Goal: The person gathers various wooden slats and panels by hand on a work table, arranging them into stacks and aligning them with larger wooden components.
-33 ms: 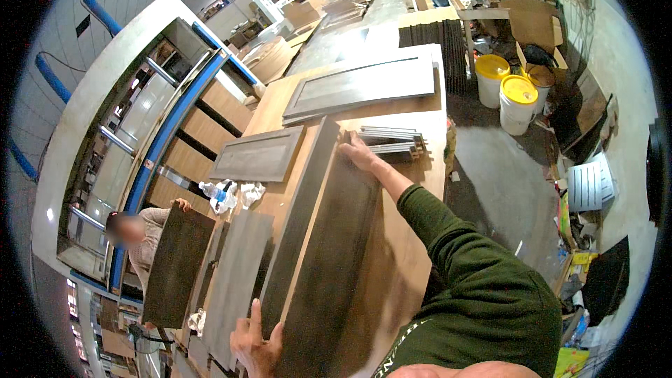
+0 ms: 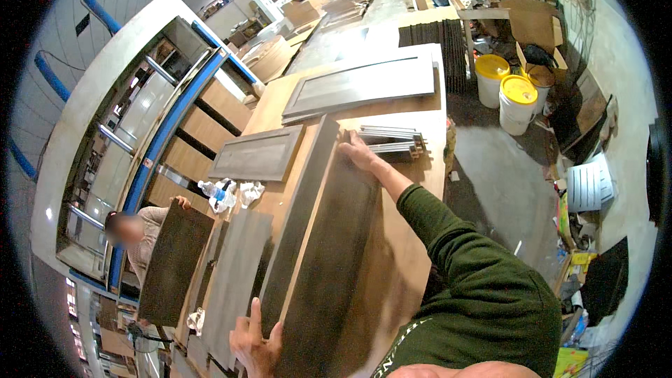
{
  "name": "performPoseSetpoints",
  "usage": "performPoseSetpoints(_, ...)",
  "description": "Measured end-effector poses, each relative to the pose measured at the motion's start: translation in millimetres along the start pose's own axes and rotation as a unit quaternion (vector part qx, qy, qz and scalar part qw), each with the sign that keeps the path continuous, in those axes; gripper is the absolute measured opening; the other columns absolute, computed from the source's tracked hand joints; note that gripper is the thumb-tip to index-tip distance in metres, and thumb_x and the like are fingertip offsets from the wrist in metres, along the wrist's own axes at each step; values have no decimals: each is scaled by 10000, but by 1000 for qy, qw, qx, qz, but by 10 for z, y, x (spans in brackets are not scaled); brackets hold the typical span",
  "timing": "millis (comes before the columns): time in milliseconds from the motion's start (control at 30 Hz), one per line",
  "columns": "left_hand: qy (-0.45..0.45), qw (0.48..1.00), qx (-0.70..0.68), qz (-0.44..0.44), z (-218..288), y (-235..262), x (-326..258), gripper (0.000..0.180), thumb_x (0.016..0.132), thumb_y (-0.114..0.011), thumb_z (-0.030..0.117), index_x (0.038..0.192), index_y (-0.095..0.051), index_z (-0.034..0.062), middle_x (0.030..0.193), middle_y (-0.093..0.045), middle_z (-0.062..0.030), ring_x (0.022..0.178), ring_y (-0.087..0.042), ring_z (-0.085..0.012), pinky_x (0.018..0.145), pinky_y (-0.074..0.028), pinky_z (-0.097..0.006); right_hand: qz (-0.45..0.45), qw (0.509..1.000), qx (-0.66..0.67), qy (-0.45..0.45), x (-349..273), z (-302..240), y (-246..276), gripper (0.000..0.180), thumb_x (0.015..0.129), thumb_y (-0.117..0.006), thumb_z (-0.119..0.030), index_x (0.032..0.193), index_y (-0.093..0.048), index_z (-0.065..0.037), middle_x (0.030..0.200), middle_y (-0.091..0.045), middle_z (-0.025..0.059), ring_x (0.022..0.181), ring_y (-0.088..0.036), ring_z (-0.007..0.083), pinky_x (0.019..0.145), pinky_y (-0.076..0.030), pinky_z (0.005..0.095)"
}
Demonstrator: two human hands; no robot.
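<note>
A long dark wooden panel with a raised side stands tilted on the workbench in front of me. Its far end is held by my right hand, with the fingers bent over the edge. At the near end, my left hand grips the raised side, the index finger stretched along it and the thumb on the inner side. The lower fingers of that hand are partly hidden. Left of the panel lie flat grey-brown boards. Beyond my right hand rest several metal drawer slides.
Framed door panels lie on the bench. A water bottle sits by crumpled white wrapping. At left, a co-worker holds a dark board beside a blue-and-white press. Yellow-lidded buckets stand right.
The co-worker's dark board has shifted slightly to the left. My two hands and the panel stay in place.
</note>
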State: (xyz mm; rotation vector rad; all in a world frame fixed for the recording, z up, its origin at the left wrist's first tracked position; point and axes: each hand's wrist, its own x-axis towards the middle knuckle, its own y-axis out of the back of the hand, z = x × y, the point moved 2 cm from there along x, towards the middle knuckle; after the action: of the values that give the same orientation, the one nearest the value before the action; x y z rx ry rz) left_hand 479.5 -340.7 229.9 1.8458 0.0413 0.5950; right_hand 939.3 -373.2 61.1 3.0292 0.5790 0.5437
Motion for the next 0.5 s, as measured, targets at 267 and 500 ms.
performPoseSetpoints(267,-42,998,-19,-40,-54,-44,31,704,669,-709,318,1277,-458,64,727,-479,-127,591,-456,-289,550,-338,-380,-119,988,-50,-81,-8,-70,114,759,833,-470,-383,1364,-158,61,1420,-183,236,1323,-185,312,1096,-140,351)
performPoseSetpoints(500,-48,995,22,-86,-53,-40,16,691,732,-648,407,1304,-435,82,618,-491,-112,552,-483,-269,525,-345,-375,-79,972,172,141,701,-670,510,602,819,-520,-204,1347,-290,-30,1361,-304,105,1276,-279,225,1048,-239,346)
